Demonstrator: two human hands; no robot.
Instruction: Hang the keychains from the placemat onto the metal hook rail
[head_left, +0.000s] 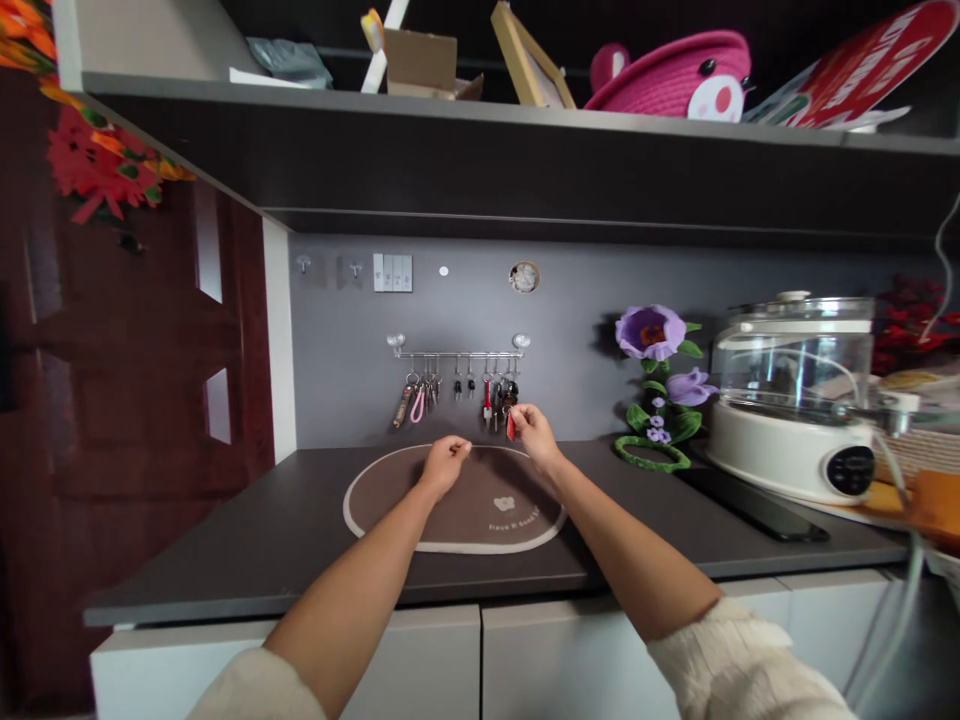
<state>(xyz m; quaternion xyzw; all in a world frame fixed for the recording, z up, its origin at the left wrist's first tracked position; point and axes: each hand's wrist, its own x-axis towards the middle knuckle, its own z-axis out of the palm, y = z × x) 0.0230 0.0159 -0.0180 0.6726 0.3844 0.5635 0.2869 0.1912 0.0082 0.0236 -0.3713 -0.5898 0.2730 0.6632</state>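
Observation:
My right hand is raised just below the right end of a chrome key rail on the grey wall, fingers pinched on a small red key tag. Several keys and fobs hang from the rail's hooks. My left hand hovers loosely curled over the back edge of an oval brown mat on the dark counter; nothing shows in it.
A purple knitted flower stands right of the mat. A cream cooker with a clear lid sits further right. A dark shelf overhangs above, and a dark red door is on the left.

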